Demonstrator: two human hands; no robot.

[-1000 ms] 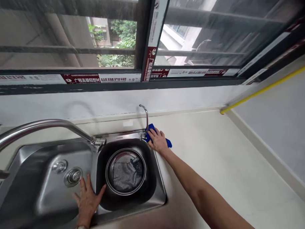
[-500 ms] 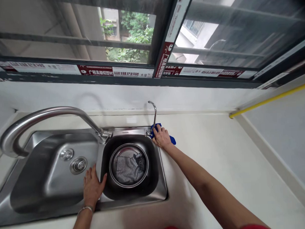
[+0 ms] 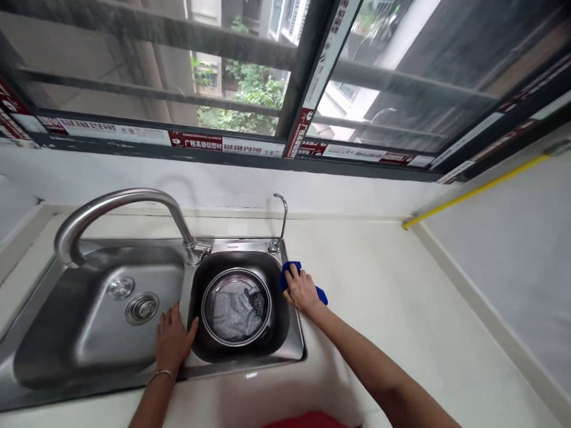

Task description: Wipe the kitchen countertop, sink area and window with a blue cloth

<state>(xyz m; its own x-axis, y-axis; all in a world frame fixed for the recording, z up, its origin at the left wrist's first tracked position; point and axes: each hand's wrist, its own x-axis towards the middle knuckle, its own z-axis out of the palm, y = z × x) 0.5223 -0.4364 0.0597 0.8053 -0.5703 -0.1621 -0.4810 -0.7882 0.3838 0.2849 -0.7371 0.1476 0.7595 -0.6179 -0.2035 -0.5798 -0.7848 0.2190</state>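
Note:
My right hand [image 3: 303, 289] presses a blue cloth [image 3: 322, 296] against the right rim of the stainless steel sink [image 3: 297, 349], its fingers bent over the fabric. Parts of the cloth stick out on both sides of the hand. My left hand [image 3: 173, 336] rests with fingers apart on the divider between the two basins and holds nothing. Inside the smaller right basin sits a round metal strainer [image 3: 203, 317]. A grey mesh cloth [image 3: 235, 312] lies crumpled in that strainer.
A large curved faucet [image 3: 120, 196] arches over the left basin [image 3: 106, 320]. Behind the right basin's corner stands a thin small tap [image 3: 284, 217]. White countertop [image 3: 386, 285] extends to the right, and a yellow pipe [image 3: 476, 192] runs along the wall. Windows [image 3: 168, 74] are at the back.
My right hand has slid the blue cloth from beside the small tap's base toward me along the sink's right rim. My left hand stays on the divider. The camera view has shifted slightly.

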